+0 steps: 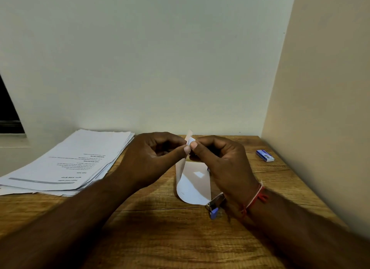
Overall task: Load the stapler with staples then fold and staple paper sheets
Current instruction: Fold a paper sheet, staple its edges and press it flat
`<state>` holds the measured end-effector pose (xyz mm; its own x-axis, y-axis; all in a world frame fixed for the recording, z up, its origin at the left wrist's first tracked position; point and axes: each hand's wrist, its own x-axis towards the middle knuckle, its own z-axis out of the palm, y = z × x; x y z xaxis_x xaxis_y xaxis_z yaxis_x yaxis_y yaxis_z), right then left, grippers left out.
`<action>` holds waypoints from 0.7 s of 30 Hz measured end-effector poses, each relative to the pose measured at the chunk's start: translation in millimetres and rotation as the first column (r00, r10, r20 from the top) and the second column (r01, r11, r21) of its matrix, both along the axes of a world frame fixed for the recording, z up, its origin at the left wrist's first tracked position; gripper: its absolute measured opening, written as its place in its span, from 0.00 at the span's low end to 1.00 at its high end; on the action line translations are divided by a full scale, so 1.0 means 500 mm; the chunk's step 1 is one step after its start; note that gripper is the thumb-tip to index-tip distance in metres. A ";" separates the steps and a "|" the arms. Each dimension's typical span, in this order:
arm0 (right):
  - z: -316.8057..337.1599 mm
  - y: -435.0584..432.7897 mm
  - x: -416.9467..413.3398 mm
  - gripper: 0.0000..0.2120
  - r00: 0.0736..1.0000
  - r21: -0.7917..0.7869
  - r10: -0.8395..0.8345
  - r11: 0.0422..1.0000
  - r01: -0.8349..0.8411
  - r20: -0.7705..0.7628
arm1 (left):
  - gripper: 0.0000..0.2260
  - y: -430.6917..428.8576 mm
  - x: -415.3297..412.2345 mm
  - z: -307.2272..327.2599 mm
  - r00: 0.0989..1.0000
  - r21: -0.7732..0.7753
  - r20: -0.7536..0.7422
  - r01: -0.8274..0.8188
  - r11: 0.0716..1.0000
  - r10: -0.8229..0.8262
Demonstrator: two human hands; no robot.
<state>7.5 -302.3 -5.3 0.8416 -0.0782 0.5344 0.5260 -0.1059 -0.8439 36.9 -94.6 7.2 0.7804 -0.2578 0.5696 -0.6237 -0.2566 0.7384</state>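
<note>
A white paper sheet (193, 185) curls up from the wooden table (160, 228), bent over on itself. My left hand (152, 158) and my right hand (222, 162) meet above it, each pinching the sheet's raised top edges between thumb and fingers. A small metal stapler (214, 205) with a blue end lies on the table just under my right wrist, partly hidden by it. A blue and white staple box (264, 155) lies at the far right of the table.
A thick stack of printed paper sheets (68, 164) lies at the table's left side, overhanging the left edge. A pale wall stands straight ahead and a beige wall borders the table's right. A dark window opening is at far left.
</note>
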 end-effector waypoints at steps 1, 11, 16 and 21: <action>0.000 0.001 0.000 0.05 1.000 -0.008 -0.008 1.000 0.008 -0.008 | 0.04 -0.001 0.000 -0.001 1.000 -0.005 -0.003 0.001 1.000 -0.001; 0.000 0.003 0.000 0.07 0.997 0.013 -0.040 0.999 0.041 -0.067 | 0.07 -0.012 0.003 -0.004 0.991 -0.133 -0.104 -0.098 0.986 0.084; 0.002 0.002 0.001 0.07 0.996 0.002 -0.056 0.998 0.056 -0.069 | 0.05 -0.014 0.000 -0.004 0.991 -0.135 -0.111 -0.094 0.986 0.079; 0.004 0.000 0.000 0.07 0.996 0.021 -0.046 0.999 0.047 -0.071 | 0.06 -0.018 -0.003 0.002 0.993 -0.149 -0.099 -0.084 0.985 0.069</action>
